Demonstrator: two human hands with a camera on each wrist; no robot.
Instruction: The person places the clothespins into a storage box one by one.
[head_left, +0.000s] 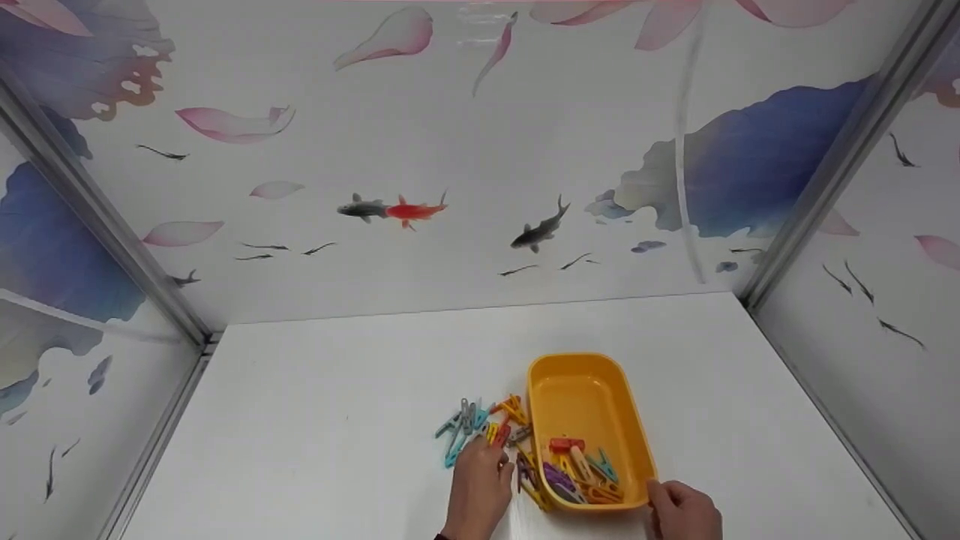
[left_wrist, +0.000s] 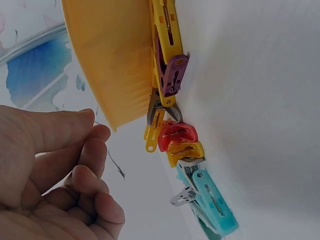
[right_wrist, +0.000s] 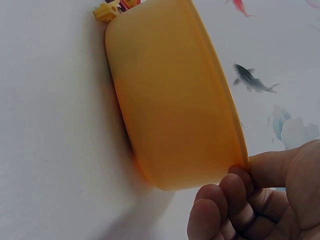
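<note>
My right hand (head_left: pixel 681 510) pinches the yellow tub's (head_left: pixel 628 420) near corner to steady it; my left hand (head_left: pixel 480 487), loosely curled and empty, hovers over clothespegs (head_left: pixel 480 427) beside the tub.

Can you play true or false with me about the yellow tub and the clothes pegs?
1. The yellow tub is empty. False: several pegs lie in its near end.
2. A pile of pegs lies on the table beside the tub. True.
3. The right hand holds the tub's near corner. True.
4. The left hand is inside the tub. False: it is at the pile outside the tub.
5. The table is black. False: it is white.
</note>
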